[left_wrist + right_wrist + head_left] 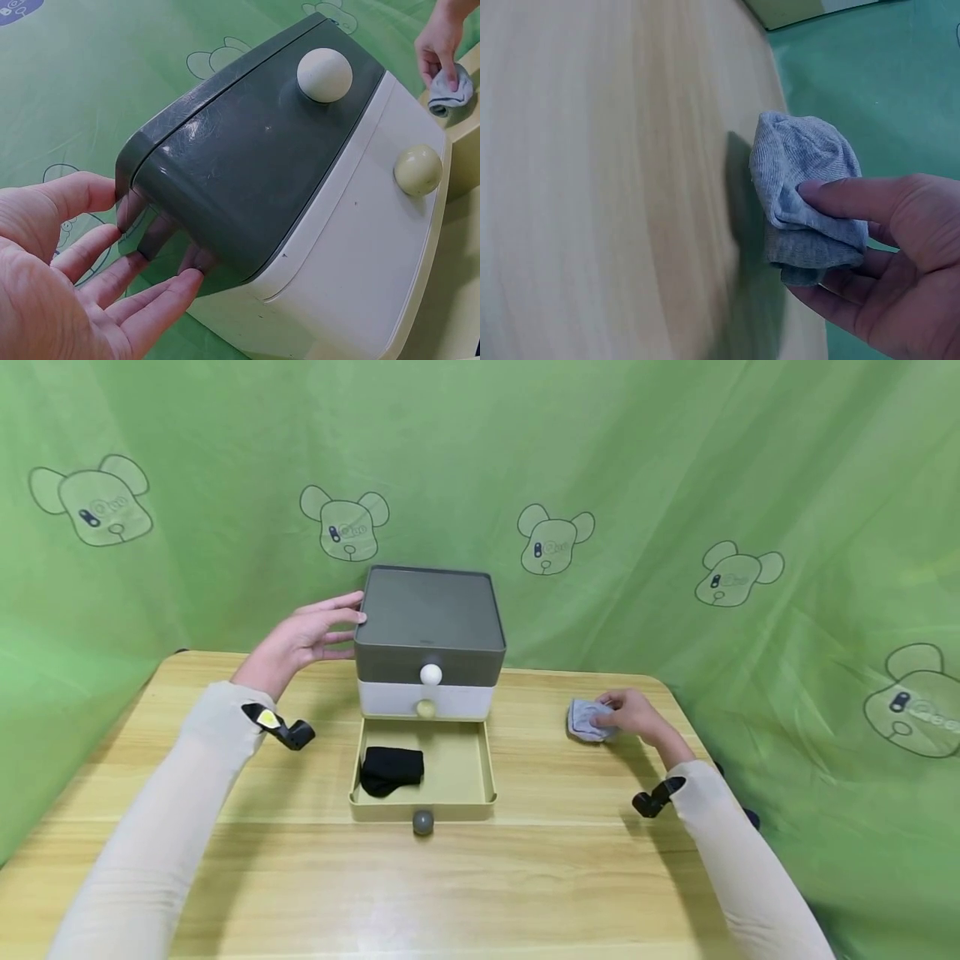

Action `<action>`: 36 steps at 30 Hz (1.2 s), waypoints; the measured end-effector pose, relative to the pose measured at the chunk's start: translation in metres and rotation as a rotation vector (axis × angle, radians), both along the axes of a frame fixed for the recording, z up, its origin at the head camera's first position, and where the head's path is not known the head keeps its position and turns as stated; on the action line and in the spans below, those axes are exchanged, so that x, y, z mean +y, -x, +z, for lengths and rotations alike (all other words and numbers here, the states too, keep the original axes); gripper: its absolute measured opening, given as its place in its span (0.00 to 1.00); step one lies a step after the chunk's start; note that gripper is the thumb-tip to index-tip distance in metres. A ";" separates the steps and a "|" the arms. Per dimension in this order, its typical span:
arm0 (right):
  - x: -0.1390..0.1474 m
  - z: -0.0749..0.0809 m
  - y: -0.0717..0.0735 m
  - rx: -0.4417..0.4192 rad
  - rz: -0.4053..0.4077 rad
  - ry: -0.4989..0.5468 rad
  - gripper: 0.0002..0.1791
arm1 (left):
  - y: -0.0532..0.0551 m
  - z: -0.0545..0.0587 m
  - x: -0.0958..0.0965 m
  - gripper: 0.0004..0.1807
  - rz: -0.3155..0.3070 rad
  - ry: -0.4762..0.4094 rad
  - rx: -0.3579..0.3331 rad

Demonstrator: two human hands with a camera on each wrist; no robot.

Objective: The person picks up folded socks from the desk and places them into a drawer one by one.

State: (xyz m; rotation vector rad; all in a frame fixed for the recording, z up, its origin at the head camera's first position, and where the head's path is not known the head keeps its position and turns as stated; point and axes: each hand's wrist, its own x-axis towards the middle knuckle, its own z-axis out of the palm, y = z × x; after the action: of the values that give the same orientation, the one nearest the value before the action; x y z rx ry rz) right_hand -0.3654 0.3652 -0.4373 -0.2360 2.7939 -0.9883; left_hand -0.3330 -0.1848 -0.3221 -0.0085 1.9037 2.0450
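Note:
A small drawer cabinet [431, 610] with a dark grey top stands at the back of the table. Its bottom yellow drawer [457, 768] is pulled out and has a folded black sock [392, 768] at its left side. My left hand [311, 633] rests its straight fingertips against the cabinet's left side; the left wrist view shows the fingers [161, 300] spread along the dark wall. To the right of the cabinet, my right hand [630, 712] pinches a folded grey sock [802, 176] between thumb and fingers, raised over the table with its shadow beside it.
The wooden table [525, 877] reaches to a green curtain [637, 460] behind and at both sides. A grey knob [423, 822] sticks out from the open drawer's front. White [431, 674] and yellow [426, 708] knobs mark the two closed drawers above.

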 end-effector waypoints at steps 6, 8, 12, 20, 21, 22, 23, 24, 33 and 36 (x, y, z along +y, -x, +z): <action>-0.003 0.012 0.000 -0.023 -0.006 0.071 0.25 | 0.002 0.000 0.000 0.38 -0.003 0.000 -0.003; -0.006 0.018 -0.002 -0.033 0.004 0.111 0.25 | 0.002 0.000 0.000 0.38 -0.003 0.000 -0.005; -0.017 0.033 -0.009 -0.041 0.030 0.183 0.25 | 0.002 -0.001 0.001 0.38 0.004 -0.003 -0.012; -0.062 0.067 -0.031 -0.061 0.092 0.290 0.24 | 0.001 -0.001 0.002 0.37 0.002 0.004 -0.001; -0.068 0.071 -0.034 -0.061 0.109 0.305 0.24 | 0.001 -0.001 0.002 0.37 0.002 0.005 0.001; -0.075 0.075 -0.037 -0.062 0.124 0.320 0.24 | 0.001 -0.001 0.001 0.37 0.001 0.005 0.002; -0.082 0.078 -0.040 -0.059 0.144 0.332 0.23 | 0.002 -0.001 0.001 0.37 0.002 0.005 0.001; -0.089 0.081 -0.044 -0.062 0.165 0.346 0.23 | 0.002 0.000 0.001 0.37 0.004 0.005 0.000; -0.146 0.092 -0.070 -0.073 0.278 0.319 0.20 | 0.001 0.000 -0.001 0.38 0.007 0.005 0.002; -0.160 0.091 -0.076 -0.067 0.277 0.321 0.19 | 0.000 0.000 0.000 0.38 0.003 0.003 0.000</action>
State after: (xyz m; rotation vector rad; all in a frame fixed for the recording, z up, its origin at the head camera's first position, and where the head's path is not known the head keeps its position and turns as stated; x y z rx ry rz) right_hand -0.2898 0.2056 -0.3459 -0.5999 2.4430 -1.3355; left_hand -0.3331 -0.1845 -0.3221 -0.0124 1.9076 2.0437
